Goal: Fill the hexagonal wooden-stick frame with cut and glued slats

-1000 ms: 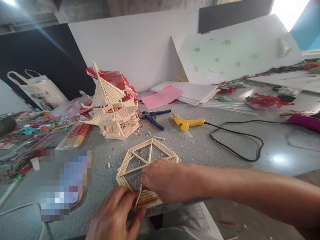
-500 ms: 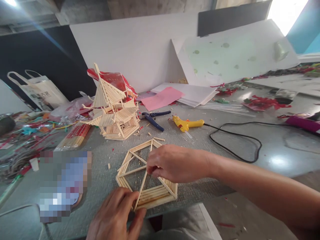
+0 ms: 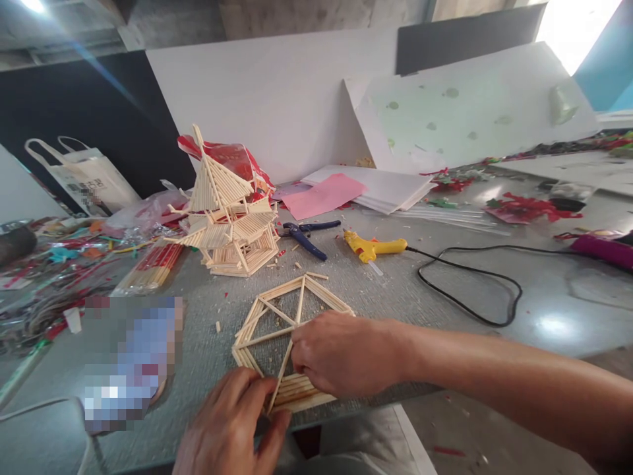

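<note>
A many-sided frame of wooden sticks [image 3: 271,334] lies on the table, with sticks running in from its corners to a middle point. My left hand [image 3: 230,422] is at the frame's near left corner, thumb and forefinger closed about the end of one spoke stick. Over the frame's right side my right hand [image 3: 341,353] is curled with its fingers closed, and what they hold, if anything, is hidden. It covers part of the near side, where several sticks lie side by side. Behind the frame stands a pagoda-like stick model [image 3: 232,218].
Behind the frame lie blue-handled cutters [image 3: 309,239] and a yellow glue gun [image 3: 373,247] with a black cord [image 3: 469,310]. A packet of sticks [image 3: 151,265] and a pixelated blue object [image 3: 141,366] are at the left. Pink paper [image 3: 324,196] and white boards lie farther back.
My right hand has moved from near the frame's middle towards me, uncovering the point where the spokes meet. My left hand stays at its corner. The view has shifted slightly.
</note>
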Demonstrator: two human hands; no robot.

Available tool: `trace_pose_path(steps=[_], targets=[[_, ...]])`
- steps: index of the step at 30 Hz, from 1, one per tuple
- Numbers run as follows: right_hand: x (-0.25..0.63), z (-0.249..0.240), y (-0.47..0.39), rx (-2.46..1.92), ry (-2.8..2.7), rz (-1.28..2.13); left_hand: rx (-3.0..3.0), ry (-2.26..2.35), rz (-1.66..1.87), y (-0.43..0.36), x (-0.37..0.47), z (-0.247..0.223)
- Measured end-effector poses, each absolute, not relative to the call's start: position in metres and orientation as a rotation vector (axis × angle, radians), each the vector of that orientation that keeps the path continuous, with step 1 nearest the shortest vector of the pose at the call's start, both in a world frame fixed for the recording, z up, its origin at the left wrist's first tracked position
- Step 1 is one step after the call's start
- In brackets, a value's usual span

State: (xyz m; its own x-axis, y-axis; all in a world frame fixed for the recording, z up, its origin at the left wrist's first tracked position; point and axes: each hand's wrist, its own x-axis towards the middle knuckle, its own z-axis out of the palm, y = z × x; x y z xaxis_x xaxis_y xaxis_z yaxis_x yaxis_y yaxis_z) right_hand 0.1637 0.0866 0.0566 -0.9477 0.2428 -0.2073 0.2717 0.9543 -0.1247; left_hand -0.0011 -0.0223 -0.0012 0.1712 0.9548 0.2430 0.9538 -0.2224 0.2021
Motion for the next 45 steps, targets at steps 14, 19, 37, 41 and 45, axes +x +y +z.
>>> trace_pose_path(steps=[14, 19, 37, 41, 45], targets=[[0.178, 0.068, 0.112, 0.614, 3.21, -0.467, 2.406, 2.008, 0.752, -0.022, -0.023, 0.009], [0.182, 0.069, 0.126, 0.91, 3.22, -0.242, 2.273, 2.265, 0.684, 0.004, -0.042, 0.022], [0.18, 0.046, 0.145, 0.93, 3.158, 0.221, 2.346, 2.269, 0.047, 0.06, -0.02, 0.041], [0.182, 0.048, 0.148, 0.967, 3.221, 0.188, 2.28, 2.151, 0.278, 0.054, -0.021, 0.047], [0.185, 0.06, 0.146, 1.053, 3.29, 0.03, 2.172, 1.764, 0.369, 0.048, -0.012, 0.054]])
